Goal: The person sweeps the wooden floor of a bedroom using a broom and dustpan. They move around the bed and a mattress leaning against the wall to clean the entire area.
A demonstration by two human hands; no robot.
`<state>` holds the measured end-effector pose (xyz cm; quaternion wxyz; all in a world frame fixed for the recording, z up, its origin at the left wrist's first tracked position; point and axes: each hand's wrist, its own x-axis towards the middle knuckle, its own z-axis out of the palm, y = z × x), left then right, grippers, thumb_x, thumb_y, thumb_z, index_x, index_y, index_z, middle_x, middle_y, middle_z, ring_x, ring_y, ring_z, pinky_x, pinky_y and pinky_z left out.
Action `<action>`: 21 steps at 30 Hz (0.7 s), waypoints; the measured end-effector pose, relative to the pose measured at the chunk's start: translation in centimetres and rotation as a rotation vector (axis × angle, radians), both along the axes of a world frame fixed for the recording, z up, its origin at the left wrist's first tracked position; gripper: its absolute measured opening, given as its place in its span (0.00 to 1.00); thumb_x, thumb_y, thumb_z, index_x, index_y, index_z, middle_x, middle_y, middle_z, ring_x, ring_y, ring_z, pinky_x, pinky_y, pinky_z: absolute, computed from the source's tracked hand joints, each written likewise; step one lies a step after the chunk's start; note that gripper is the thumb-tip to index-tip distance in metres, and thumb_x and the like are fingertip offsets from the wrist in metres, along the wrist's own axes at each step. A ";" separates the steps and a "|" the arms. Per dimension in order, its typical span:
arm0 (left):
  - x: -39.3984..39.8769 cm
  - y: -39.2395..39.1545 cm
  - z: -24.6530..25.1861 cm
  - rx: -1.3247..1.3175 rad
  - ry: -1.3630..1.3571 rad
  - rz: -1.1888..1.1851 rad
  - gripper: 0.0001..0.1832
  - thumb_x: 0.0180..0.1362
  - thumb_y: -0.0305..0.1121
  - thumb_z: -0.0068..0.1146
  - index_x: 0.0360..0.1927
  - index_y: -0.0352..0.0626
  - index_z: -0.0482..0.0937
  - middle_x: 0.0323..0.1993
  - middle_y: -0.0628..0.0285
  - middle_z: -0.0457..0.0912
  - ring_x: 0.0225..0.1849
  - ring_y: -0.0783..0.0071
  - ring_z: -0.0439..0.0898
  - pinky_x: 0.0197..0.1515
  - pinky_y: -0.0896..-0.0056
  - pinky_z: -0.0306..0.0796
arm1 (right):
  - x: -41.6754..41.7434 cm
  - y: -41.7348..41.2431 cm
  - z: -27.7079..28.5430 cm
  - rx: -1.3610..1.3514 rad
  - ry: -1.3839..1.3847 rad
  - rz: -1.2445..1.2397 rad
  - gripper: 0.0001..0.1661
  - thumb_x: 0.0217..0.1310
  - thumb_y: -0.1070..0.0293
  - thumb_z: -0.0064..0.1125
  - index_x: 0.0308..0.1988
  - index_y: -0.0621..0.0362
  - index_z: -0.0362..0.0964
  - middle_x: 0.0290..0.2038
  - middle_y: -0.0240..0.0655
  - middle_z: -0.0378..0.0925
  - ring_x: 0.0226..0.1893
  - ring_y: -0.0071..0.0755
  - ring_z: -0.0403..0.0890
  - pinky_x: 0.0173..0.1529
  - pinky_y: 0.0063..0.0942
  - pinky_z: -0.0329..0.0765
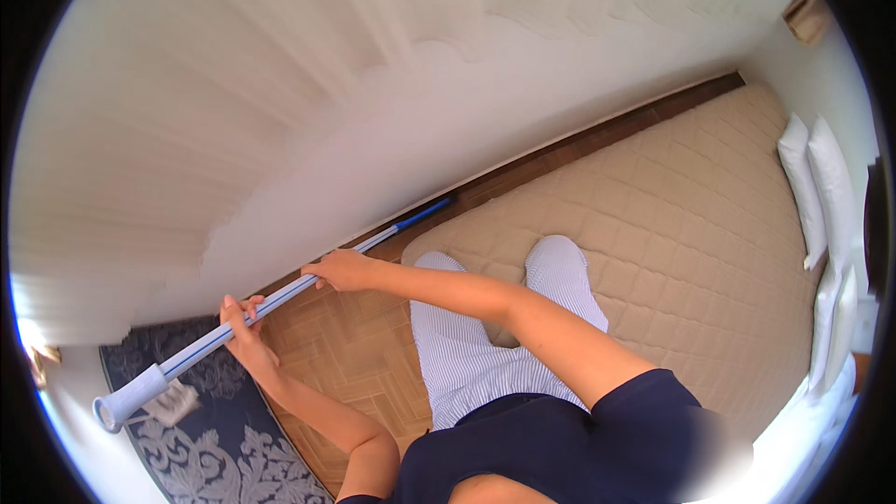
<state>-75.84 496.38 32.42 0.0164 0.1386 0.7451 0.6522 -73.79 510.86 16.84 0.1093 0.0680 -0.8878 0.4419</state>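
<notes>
A long pole (199, 350), white with blue stripes, slants across the left half of the head view. My left hand (245, 332) holds it nearer its thick pale-blue grip end (131, 397). Farther along the shaft, my right hand (343, 270) is closed around it. Beyond that hand, a bright blue part (422, 213) of the tool reaches into the narrow strip of floor between bed and wall. Its dark far tip is too unclear to name. My knees in striped trousers (455, 357) rest on the beige quilted mattress cover (672, 224).
The pale wall (378, 126) runs alongside the pole, with light curtains (231, 49) hanging above. Herringbone wood floor (336, 364) shows beside the bed. A dark patterned rug (231, 434) lies at lower left with a pale object (173, 404) over it. White pillows (831, 175) stand at the right.
</notes>
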 end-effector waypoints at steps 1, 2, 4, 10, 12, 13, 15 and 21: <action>0.0 0.9 0.4 0.024 0.011 -0.042 0.13 0.59 0.42 0.44 0.25 0.45 0.67 0.18 0.70 0.64 0.33 0.76 0.74 0.36 0.74 0.65 | 0.8 1.5 0.8 0.014 -0.020 -0.009 0.19 0.49 0.73 0.51 0.45 0.50 0.64 0.28 0.39 0.76 0.33 0.49 0.76 0.35 0.42 0.70; -0.2 2.0 0.0 0.044 -0.026 -0.104 0.13 0.59 0.43 0.44 0.27 0.45 0.67 0.19 0.69 0.64 0.34 0.74 0.74 0.38 0.72 0.66 | 1.9 3.6 1.4 0.027 -0.040 -0.017 0.22 0.47 0.74 0.51 0.46 0.50 0.63 0.29 0.39 0.77 0.33 0.47 0.77 0.35 0.42 0.71; -0.7 4.8 -1.3 0.090 -0.103 -0.226 0.13 0.59 0.44 0.45 0.29 0.46 0.67 0.21 0.68 0.66 0.37 0.71 0.74 0.42 0.67 0.67 | 4.9 8.4 1.9 0.097 -0.074 -0.077 0.23 0.46 0.75 0.52 0.47 0.51 0.63 0.29 0.39 0.77 0.34 0.47 0.77 0.34 0.41 0.72; 4.9 20.2 -10.3 0.260 -0.477 -0.572 0.16 0.62 0.43 0.40 0.38 0.40 0.68 0.33 0.59 0.73 0.49 0.65 0.72 0.53 0.63 0.64 | 18.6 25.0 -2.6 0.331 -0.179 -0.420 0.21 0.45 0.75 0.53 0.44 0.50 0.67 0.28 0.40 0.76 0.33 0.45 0.77 0.33 0.39 0.73; 7.4 24.7 -14.9 0.394 -0.595 -0.775 0.17 0.61 0.44 0.40 0.39 0.39 0.67 0.43 0.54 0.73 0.53 0.65 0.68 0.59 0.63 0.59 | 23.4 30.3 -3.1 0.524 -0.377 -0.529 0.20 0.46 0.72 0.54 0.44 0.49 0.67 0.24 0.42 0.74 0.30 0.48 0.76 0.31 0.42 0.72; 8.9 26.9 -17.0 0.460 -0.705 -0.839 0.16 0.61 0.44 0.40 0.38 0.40 0.67 0.48 0.52 0.71 0.55 0.65 0.65 0.61 0.64 0.56 | 25.8 32.7 -3.4 0.580 -0.537 -0.598 0.18 0.48 0.71 0.53 0.43 0.47 0.67 0.28 0.43 0.74 0.35 0.51 0.75 0.35 0.42 0.72; 12.1 31.2 -21.4 0.488 -0.772 -1.024 0.10 0.61 0.41 0.42 0.34 0.46 0.69 0.52 0.53 0.69 0.56 0.68 0.64 0.58 0.70 0.58 | 31.3 38.0 -6.9 0.651 -0.490 -0.745 0.14 0.51 0.69 0.51 0.42 0.46 0.67 0.35 0.45 0.72 0.41 0.53 0.71 0.41 0.43 0.70; 21.3 36.5 -27.1 -0.122 -0.385 -1.243 0.10 0.60 0.37 0.46 0.28 0.43 0.70 0.52 0.61 0.70 0.49 0.75 0.68 0.54 0.75 0.57 | 40.0 44.4 -21.1 0.478 -0.585 -1.094 0.22 0.42 0.82 0.53 0.41 0.52 0.65 0.55 0.67 0.52 0.58 0.63 0.54 0.60 0.41 0.57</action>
